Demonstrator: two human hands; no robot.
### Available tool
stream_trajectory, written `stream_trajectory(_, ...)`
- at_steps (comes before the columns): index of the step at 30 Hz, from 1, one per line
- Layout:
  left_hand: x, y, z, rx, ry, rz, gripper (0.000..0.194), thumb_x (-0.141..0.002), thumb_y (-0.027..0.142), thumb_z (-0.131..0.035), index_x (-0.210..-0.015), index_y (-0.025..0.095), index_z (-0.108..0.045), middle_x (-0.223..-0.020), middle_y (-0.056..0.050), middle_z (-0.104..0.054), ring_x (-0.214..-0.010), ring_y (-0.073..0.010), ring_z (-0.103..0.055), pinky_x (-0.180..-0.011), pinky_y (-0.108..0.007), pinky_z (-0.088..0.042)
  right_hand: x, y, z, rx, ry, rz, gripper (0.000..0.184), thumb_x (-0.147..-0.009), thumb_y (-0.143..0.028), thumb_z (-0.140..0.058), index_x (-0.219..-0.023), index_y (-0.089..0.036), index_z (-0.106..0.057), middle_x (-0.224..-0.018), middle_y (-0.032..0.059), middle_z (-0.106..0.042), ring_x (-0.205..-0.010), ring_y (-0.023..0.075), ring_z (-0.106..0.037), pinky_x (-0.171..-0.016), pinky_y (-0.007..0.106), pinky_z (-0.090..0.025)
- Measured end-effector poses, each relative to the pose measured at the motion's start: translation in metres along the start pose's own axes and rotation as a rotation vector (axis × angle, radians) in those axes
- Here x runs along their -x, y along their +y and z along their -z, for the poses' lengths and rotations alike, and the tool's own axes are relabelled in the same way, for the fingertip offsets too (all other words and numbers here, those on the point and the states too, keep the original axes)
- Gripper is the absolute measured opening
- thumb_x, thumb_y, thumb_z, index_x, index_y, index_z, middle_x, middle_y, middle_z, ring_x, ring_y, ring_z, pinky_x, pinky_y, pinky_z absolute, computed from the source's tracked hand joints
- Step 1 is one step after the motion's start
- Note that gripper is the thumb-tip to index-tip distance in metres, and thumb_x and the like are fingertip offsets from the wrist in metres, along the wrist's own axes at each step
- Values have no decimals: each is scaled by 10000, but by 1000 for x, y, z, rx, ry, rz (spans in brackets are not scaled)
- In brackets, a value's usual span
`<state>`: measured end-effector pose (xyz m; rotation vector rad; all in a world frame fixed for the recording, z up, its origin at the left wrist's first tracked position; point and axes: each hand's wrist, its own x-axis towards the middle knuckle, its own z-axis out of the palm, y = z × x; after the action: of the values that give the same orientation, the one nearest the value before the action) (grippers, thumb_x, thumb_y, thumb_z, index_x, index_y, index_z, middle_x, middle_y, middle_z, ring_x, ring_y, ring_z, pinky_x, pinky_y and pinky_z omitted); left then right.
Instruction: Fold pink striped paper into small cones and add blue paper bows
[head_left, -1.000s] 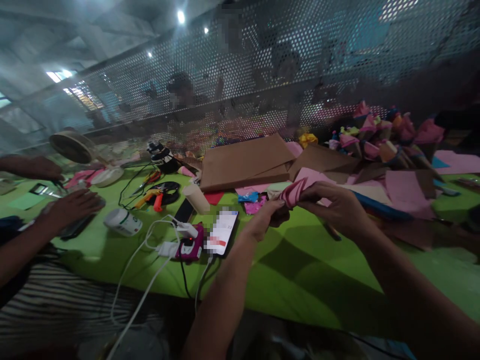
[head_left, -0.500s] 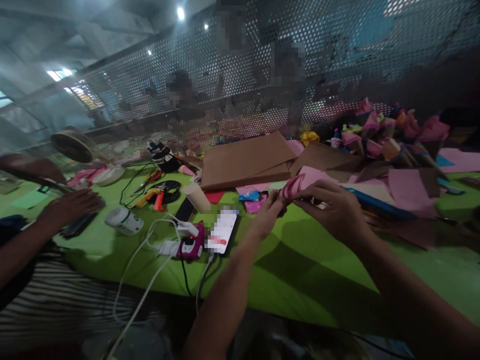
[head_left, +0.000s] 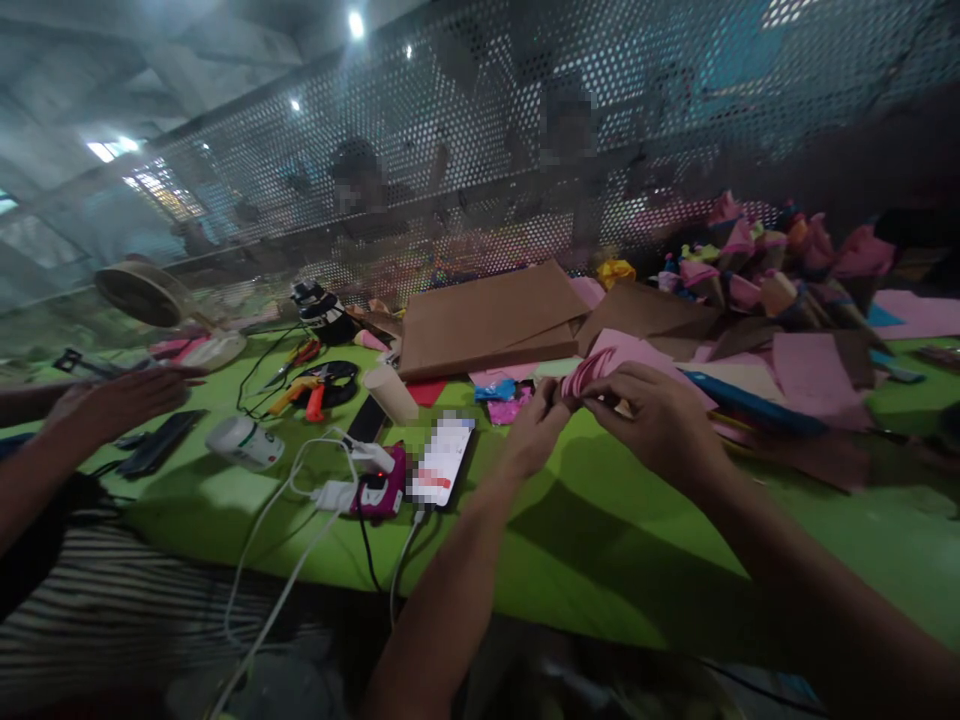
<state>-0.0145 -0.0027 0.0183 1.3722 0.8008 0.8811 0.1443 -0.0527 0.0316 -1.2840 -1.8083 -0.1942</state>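
At one o'clock over the tabletop (head_left: 540, 585), left hand (head_left: 534, 428) and right hand (head_left: 660, 418) pinch pink paper (head_left: 626, 348), folds bunched, far end apparently loose

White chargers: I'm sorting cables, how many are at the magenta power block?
2: one white plastic charger on the magenta power block, another charger at its left; others may be hidden.

On the table (head_left: 585, 590), the phone (head_left: 444, 465) is lying right of the socket (head_left: 386, 492), the jar (head_left: 246, 443) left; the box (head_left: 487, 322) is resting behind.
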Motion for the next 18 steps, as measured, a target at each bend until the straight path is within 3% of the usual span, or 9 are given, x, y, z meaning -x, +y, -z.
stream_trajectory(6,-4,-7,-1,44,-7,77,127,-879,349,-630,-924,240,-581,-769,35,-467,-685,-122,-428,-703,-244,-402,0,1,0,59,-23,47,166,-912,-211,-583,-855,-240,-736,-798,70,-717,-735,221,-662,-672,349,-516)
stream_trajectory(13,0,-2,1,-89,31,15,78,-855,299,-669,-901,256,-623,-873,9,-576,-868,-178,-521,-839,-282,-418,1,4,1,-6,-48,1,122,-904,-239,-630,-898,-245,-751,-809,63,-727,-738,221,-675,-671,345,-516)
stream_trajectory(16,1,0,2,-90,38,43,107,-835,309,-703,-903,259,-637,-872,5,-583,-905,-189,-528,-866,-286,-426,2,6,0,-2,-50,1,130,-904,-216,-623,-870,-240,-747,-804,67,-730,-747,231,-682,-666,347,-511)
stream_trajectory(18,0,-1,1,1,54,135,120,-836,325,-710,-888,252,-630,-857,8,-566,-893,-175,-522,-850,-269,-434,2,7,-2,-3,-44,3,137,-903,-210,-619,-867,-245,-747,-810,66,-731,-751,230,-684,-674,346,-513)
